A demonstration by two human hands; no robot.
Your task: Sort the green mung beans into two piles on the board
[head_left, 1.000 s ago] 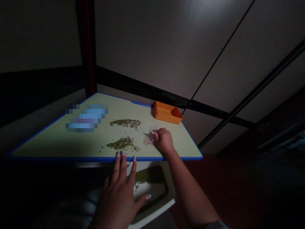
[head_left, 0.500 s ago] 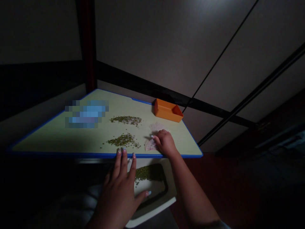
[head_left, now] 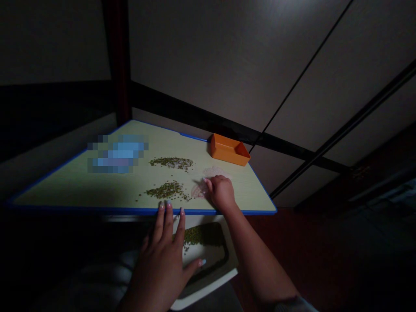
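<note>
My right hand (head_left: 221,192) rests curled on the pale table (head_left: 81,186), fingers closed on a thin pinkish translucent scraper (head_left: 198,189) just right of the near pile of green beans (head_left: 167,190). A second bean pile (head_left: 172,162) lies farther back. My left hand (head_left: 164,255) lies flat with fingers spread on a white tray (head_left: 211,277) held under the table's blue front edge. The fingertips touch that edge. More green beans (head_left: 203,236) lie in the tray's dark well.
An orange box (head_left: 229,150) stands at the table's far right corner. A blurred blue patch (head_left: 117,154) lies on the left part of the table. A dark post (head_left: 117,60) rises behind the table. The room is dim, with reddish floor at the right.
My right hand slid back and then forward again with the scraper, ending a little left, closer to the near bean pile. My left hand and the tray stayed put.
</note>
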